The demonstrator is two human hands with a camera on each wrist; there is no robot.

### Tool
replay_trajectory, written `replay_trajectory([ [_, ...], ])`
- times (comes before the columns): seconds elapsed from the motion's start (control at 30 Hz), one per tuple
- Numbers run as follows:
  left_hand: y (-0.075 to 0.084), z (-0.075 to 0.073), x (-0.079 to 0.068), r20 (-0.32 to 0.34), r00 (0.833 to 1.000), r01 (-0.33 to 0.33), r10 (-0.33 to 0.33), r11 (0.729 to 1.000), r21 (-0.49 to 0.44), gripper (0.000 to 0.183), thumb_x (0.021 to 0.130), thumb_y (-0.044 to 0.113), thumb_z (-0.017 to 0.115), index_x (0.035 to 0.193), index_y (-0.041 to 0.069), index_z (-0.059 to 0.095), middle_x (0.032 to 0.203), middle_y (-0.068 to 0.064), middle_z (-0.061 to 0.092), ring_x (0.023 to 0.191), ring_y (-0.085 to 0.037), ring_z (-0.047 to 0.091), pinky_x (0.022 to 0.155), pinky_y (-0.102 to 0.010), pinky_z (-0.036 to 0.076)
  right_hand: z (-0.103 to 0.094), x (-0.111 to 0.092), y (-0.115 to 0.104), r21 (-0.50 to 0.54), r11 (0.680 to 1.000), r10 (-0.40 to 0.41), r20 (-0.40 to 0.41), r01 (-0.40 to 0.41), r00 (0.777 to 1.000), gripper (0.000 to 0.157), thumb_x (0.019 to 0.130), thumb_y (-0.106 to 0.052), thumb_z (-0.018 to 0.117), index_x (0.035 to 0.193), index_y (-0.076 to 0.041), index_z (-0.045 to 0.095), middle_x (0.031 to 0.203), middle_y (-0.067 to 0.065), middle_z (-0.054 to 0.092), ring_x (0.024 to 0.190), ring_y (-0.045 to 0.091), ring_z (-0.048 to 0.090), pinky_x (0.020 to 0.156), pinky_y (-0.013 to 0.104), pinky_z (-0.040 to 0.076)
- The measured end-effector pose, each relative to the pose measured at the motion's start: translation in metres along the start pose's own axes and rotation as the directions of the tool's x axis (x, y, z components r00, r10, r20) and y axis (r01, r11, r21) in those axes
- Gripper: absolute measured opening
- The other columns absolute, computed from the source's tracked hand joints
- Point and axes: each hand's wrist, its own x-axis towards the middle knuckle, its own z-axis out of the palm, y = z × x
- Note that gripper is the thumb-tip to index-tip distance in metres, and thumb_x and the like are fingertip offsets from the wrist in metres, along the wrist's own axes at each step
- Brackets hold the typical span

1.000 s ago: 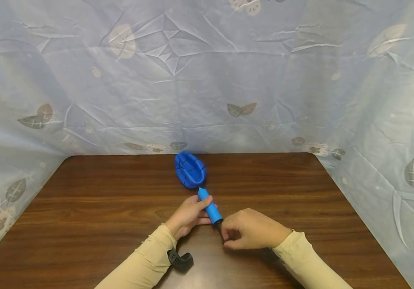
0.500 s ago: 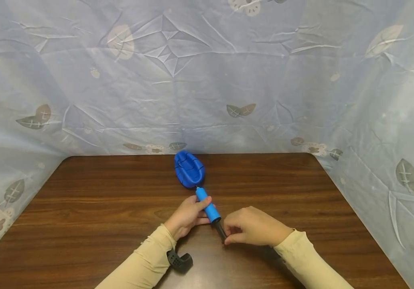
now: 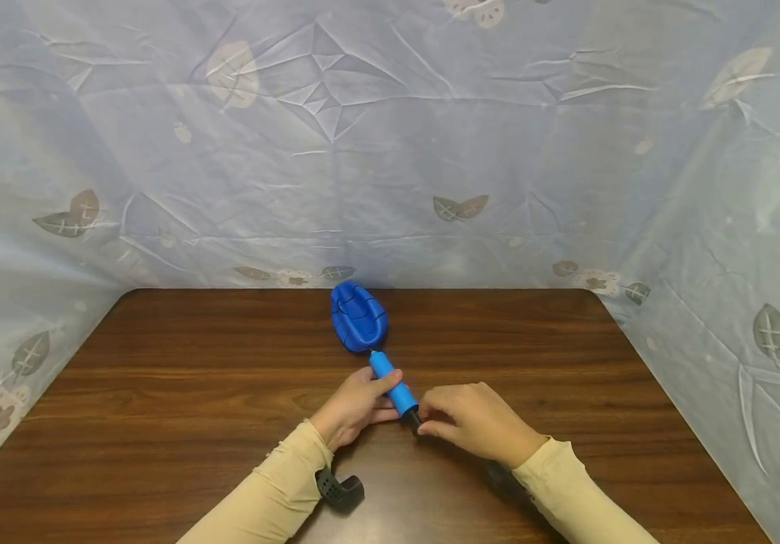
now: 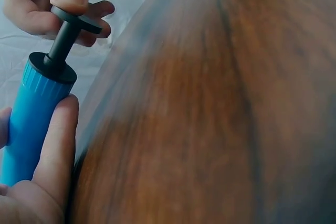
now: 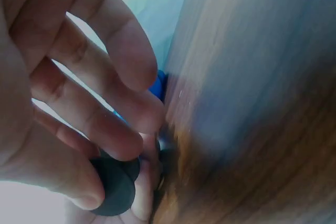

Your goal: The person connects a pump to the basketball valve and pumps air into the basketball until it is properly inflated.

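My left hand (image 3: 356, 404) grips the light-blue barrel of a hand pump (image 3: 390, 378) above the table's middle. At the pump's far end, a thin needle meets a deflated blue ball (image 3: 359, 317) with black lines, its upper side caved in like a bowl. My right hand (image 3: 475, 419) holds the pump's black handle (image 4: 76, 20) with thumb and fingers. In the left wrist view, a short length of black rod (image 4: 63, 43) shows between handle and barrel. The right wrist view shows the thumb against the round handle end (image 5: 116, 190), the other fingers bent around it.
The brown wooden table (image 3: 227, 340) reaches back to a grey-blue patterned curtain (image 3: 390, 166), which also hangs along both sides. A black wrist mount (image 3: 341, 493) sticks out under my left forearm. The ball lies near the table's back edge.
The plunger slid out of the barrel, then went partly back in. My right hand has moved up toward the barrel with the handle. The left hand and ball have barely moved.
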Motion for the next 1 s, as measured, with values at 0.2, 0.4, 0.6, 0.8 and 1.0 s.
replay_trajectory([
  [0.2, -0.0001, 0.0007, 0.0002, 0.013, 1.000, -0.009, 0.010, 1.000, -0.003, 0.044, 0.110, 0.023, 0.054, 0.137, -0.010, 0.040, 0.123, -0.027, 0.065, 0.100, -0.024, 0.070, 0.096, -0.046, 0.060, -0.0029, -0.0001, -0.0007, 0.082, 0.997, 0.004, 0.049, -0.008, 0.999, 0.008, 0.093, -0.023, 0.080, 0.093, -0.023, 0.072, 0.085, -0.020, 0.067, 0.065, -0.006, 0.052, 0.056, 0.015, 0.048],
  [0.4, -0.0017, -0.0004, 0.0009, 0.025, 0.999, -0.023, 0.023, 1.000, 0.001, 0.043, 0.110, 0.023, 0.054, 0.135, -0.009, 0.042, 0.119, -0.023, 0.066, 0.098, -0.022, 0.071, 0.094, -0.046, 0.060, -0.0056, -0.0012, 0.0000, 0.124, 0.992, -0.039, 0.075, 0.030, 0.996, 0.005, 0.096, -0.023, 0.076, 0.094, -0.020, 0.073, 0.087, -0.019, 0.068, 0.068, -0.007, 0.054, 0.059, 0.013, 0.050],
  [0.6, -0.0047, -0.0018, 0.0008, 0.024, 0.999, -0.037, 0.037, 0.999, -0.004, 0.043, 0.110, 0.023, 0.054, 0.135, -0.010, 0.042, 0.120, -0.025, 0.066, 0.098, -0.023, 0.071, 0.094, -0.047, 0.060, -0.0049, -0.0006, -0.0019, 0.143, 0.989, -0.049, 0.086, 0.037, 0.995, 0.007, 0.095, -0.019, 0.077, 0.091, -0.022, 0.073, 0.085, -0.020, 0.068, 0.069, -0.007, 0.056, 0.060, 0.015, 0.052],
  [0.8, -0.0047, -0.0005, 0.0000, 0.038, 0.998, -0.041, 0.040, 0.999, 0.030, 0.045, 0.110, 0.021, 0.054, 0.137, -0.012, 0.040, 0.125, -0.031, 0.063, 0.100, -0.026, 0.071, 0.091, -0.047, 0.062, -0.0031, -0.0013, -0.0019, 0.144, 0.988, -0.077, 0.142, 0.057, 0.987, 0.014, 0.093, -0.017, 0.080, 0.086, -0.025, 0.070, 0.081, -0.022, 0.065, 0.067, -0.007, 0.052, 0.059, 0.012, 0.048],
  [1.0, -0.0044, -0.0011, -0.0007, 0.038, 0.998, -0.043, 0.042, 0.999, 0.031, 0.044, 0.110, 0.021, 0.054, 0.136, -0.012, 0.041, 0.126, -0.033, 0.062, 0.101, -0.027, 0.071, 0.090, -0.048, 0.062, -0.0036, -0.0025, -0.0024, 0.158, 0.983, -0.128, 0.198, 0.097, 0.972, 0.016, 0.091, -0.019, 0.081, 0.083, -0.027, 0.070, 0.078, -0.026, 0.062, 0.068, -0.008, 0.049, 0.060, 0.011, 0.046],
])
